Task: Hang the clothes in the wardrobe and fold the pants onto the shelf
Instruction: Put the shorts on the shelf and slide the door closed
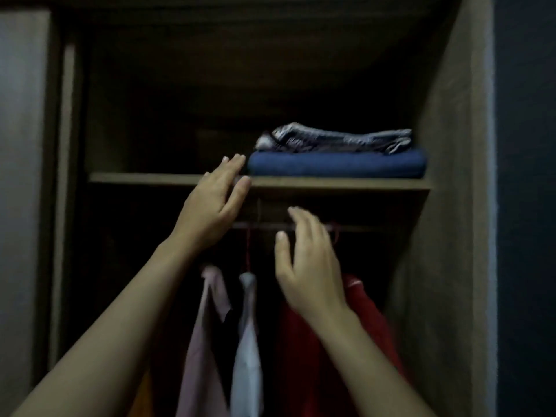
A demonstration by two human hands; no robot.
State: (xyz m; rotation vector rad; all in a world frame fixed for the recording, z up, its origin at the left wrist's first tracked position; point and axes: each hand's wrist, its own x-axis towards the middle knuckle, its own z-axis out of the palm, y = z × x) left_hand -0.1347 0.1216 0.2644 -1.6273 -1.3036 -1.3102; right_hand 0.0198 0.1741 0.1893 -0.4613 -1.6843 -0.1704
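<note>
Both hands were empty with fingers spread, the left hand (210,203) raised at the shelf (150,178) edge just left of the folded blue pants (337,165) under a grey folded garment (334,141), and the right hand (310,266) lower, before the rail (258,226) holding pink (204,326), white (248,341) and red (301,341) clothes.

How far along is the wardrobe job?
Looks near done. Folded grey garment sits on folded blue garment on the shelf; pink top, white top and red garment hang below. Left hand and right hand are open, holding nothing. No loose clothes in view.
</note>
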